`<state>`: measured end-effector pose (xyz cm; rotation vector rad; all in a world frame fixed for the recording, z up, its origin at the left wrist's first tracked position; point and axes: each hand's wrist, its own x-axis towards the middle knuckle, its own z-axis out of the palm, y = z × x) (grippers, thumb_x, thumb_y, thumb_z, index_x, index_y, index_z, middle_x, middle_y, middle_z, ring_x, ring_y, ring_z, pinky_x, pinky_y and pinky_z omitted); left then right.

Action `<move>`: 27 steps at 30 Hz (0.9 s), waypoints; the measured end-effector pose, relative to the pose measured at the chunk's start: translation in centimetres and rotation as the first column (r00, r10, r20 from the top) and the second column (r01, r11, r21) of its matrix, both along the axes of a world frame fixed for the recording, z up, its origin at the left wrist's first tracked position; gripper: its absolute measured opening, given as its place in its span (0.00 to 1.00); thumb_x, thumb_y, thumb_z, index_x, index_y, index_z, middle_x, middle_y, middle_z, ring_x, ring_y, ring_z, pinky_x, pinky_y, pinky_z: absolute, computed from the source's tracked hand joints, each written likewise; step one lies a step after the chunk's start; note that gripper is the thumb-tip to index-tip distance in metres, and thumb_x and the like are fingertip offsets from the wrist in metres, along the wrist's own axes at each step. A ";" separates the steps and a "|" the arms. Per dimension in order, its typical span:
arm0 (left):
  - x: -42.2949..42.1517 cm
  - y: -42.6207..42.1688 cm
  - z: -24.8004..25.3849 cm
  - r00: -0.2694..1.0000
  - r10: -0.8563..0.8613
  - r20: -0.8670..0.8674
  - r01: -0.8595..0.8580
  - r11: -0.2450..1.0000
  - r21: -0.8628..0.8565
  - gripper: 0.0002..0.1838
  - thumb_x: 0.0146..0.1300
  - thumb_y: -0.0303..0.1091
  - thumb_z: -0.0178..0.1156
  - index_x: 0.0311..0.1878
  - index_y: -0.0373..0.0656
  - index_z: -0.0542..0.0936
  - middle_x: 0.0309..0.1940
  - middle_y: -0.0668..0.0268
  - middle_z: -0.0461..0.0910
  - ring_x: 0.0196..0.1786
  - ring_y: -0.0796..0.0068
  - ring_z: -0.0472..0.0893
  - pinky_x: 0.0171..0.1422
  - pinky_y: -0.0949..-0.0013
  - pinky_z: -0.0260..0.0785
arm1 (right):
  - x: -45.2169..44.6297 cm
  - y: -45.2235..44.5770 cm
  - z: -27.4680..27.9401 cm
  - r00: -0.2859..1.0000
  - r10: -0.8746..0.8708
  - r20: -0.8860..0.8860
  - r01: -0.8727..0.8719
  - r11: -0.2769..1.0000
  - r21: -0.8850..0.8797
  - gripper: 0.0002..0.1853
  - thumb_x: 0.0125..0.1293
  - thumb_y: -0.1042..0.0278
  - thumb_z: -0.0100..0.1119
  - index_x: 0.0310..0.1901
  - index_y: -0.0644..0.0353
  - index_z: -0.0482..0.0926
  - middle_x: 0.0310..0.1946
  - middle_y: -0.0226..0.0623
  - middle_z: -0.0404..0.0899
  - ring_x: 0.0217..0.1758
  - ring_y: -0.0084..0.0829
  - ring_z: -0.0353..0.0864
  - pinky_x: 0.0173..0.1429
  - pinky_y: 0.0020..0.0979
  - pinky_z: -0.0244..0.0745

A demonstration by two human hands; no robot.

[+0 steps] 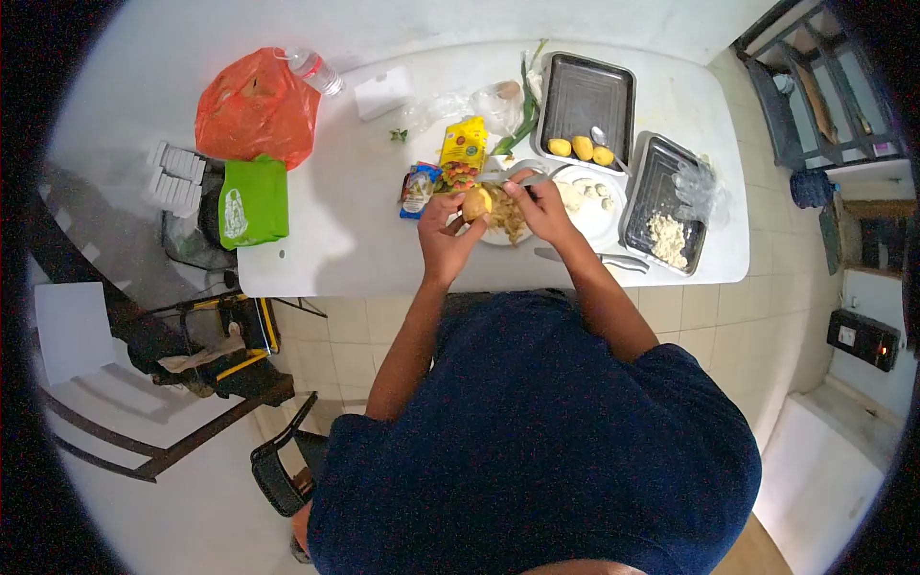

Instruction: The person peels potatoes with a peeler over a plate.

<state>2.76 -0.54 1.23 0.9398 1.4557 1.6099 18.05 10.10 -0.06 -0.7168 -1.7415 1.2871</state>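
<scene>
While the left hand clamps its fingers around a potato above the peelings, the right hand pinches a thin tool; should the bared flesh prove slick, the potato could slip, exposing a thumb.

Left hand curled in a grip, and the right hand right there just beside it, curled too! Behind them, left forearm and right forearm reach forward, bare, slanting inward to the hands.

From head height, the view looks down on hands and table.
</scene>
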 end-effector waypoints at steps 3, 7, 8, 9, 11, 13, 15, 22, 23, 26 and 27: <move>0.1 0.4 0.0 0.986 -0.009 0.169 0.012 1.000 -0.015 0.20 0.55 0.20 0.67 0.49 0.42 0.72 0.52 0.63 0.75 0.56 0.70 0.77 0.57 0.65 0.77 | -0.3 0.2 0.0 0.998 -0.042 -0.047 0.040 0.998 -0.052 0.10 0.72 0.64 0.55 0.35 0.61 0.74 0.24 0.30 0.74 0.28 0.22 0.70 0.35 0.27 0.67; -0.8 0.4 -1.6 0.801 -0.046 0.597 0.056 0.998 0.002 0.18 0.65 0.26 0.58 0.58 0.43 0.71 0.56 0.61 0.74 0.60 0.63 0.76 0.65 0.59 0.71 | -0.4 -0.3 0.0 0.997 -0.045 -0.067 0.026 0.965 -0.260 0.09 0.72 0.65 0.56 0.36 0.62 0.74 0.26 0.29 0.74 0.31 0.20 0.70 0.36 0.26 0.67; -0.8 0.6 -1.4 0.705 -0.058 0.707 0.055 0.998 0.027 0.18 0.68 0.27 0.56 0.61 0.43 0.70 0.57 0.60 0.74 0.61 0.61 0.76 0.67 0.58 0.70 | -0.4 -0.4 -0.1 0.997 -0.043 -0.058 0.023 0.949 -0.315 0.09 0.72 0.65 0.56 0.36 0.61 0.75 0.26 0.29 0.74 0.31 0.19 0.70 0.36 0.26 0.67; -1.0 0.5 -1.3 0.642 -0.044 0.766 0.061 0.998 0.006 0.19 0.68 0.29 0.56 0.61 0.43 0.71 0.57 0.60 0.74 0.60 0.59 0.76 0.67 0.56 0.70 | -0.5 -0.7 -0.1 0.995 -0.048 -0.083 0.020 0.950 -0.312 0.09 0.72 0.65 0.56 0.36 0.61 0.75 0.26 0.29 0.74 0.30 0.19 0.70 0.36 0.26 0.67; -1.2 0.2 -1.3 0.502 -0.006 0.865 0.078 0.996 -0.039 0.19 0.69 0.33 0.57 0.62 0.43 0.71 0.58 0.60 0.75 0.60 0.56 0.76 0.67 0.54 0.70 | -0.8 -1.3 -0.2 0.990 -0.057 -0.130 0.014 0.951 -0.309 0.10 0.72 0.64 0.56 0.36 0.61 0.76 0.25 0.28 0.74 0.30 0.19 0.70 0.35 0.26 0.67; -1.3 0.0 -1.1 0.559 0.018 0.829 0.112 0.989 -0.097 0.20 0.70 0.33 0.57 0.63 0.43 0.70 0.59 0.61 0.74 0.60 0.58 0.76 0.67 0.56 0.71 | -1.0 -1.3 -1.3 0.995 -0.061 -0.076 0.042 0.974 -0.221 0.10 0.72 0.63 0.56 0.36 0.61 0.76 0.25 0.29 0.75 0.30 0.19 0.71 0.35 0.26 0.67; -1.1 -0.1 -1.0 0.630 0.014 0.776 0.116 0.987 -0.112 0.20 0.69 0.33 0.58 0.63 0.43 0.71 0.60 0.62 0.74 0.60 0.58 0.76 0.66 0.56 0.72 | -1.0 -1.3 -1.2 0.999 -0.033 0.011 0.034 0.984 -0.174 0.11 0.72 0.63 0.56 0.37 0.62 0.77 0.26 0.32 0.76 0.31 0.22 0.73 0.36 0.27 0.68; -0.4 0.2 -0.6 0.694 0.006 0.720 0.067 0.995 -0.074 0.20 0.67 0.31 0.61 0.61 0.42 0.72 0.57 0.59 0.75 0.59 0.59 0.78 0.65 0.56 0.74 | -0.8 -1.4 2.0 0.997 0.044 0.069 -0.047 0.998 0.041 0.13 0.70 0.62 0.55 0.41 0.66 0.78 0.36 0.45 0.79 0.40 0.39 0.79 0.45 0.37 0.73; -0.4 0.2 -0.6 0.701 0.010 0.713 0.064 0.995 -0.076 0.21 0.66 0.30 0.62 0.61 0.42 0.71 0.57 0.58 0.76 0.58 0.60 0.78 0.64 0.56 0.74 | -0.8 -1.4 2.0 0.996 0.059 0.069 -0.062 0.997 0.049 0.13 0.70 0.62 0.55 0.41 0.66 0.78 0.38 0.47 0.79 0.41 0.41 0.80 0.46 0.38 0.73; 0.0 0.3 -0.4 0.684 0.073 0.726 -0.002 0.995 -0.099 0.21 0.65 0.27 0.63 0.59 0.41 0.70 0.55 0.58 0.76 0.57 0.61 0.79 0.64 0.55 0.74 | -0.9 -1.4 2.5 0.996 0.089 0.008 -0.089 0.987 0.136 0.09 0.70 0.67 0.56 0.39 0.67 0.76 0.34 0.38 0.75 0.38 0.30 0.75 0.43 0.31 0.70; -0.1 0.3 -0.7 0.663 0.082 0.744 -0.003 0.994 -0.108 0.20 0.65 0.27 0.63 0.58 0.42 0.70 0.54 0.58 0.77 0.57 0.62 0.79 0.64 0.55 0.74 | -0.8 -1.3 2.6 0.995 0.098 0.031 -0.101 0.986 0.136 0.09 0.70 0.67 0.55 0.39 0.67 0.76 0.34 0.39 0.74 0.37 0.31 0.75 0.42 0.32 0.70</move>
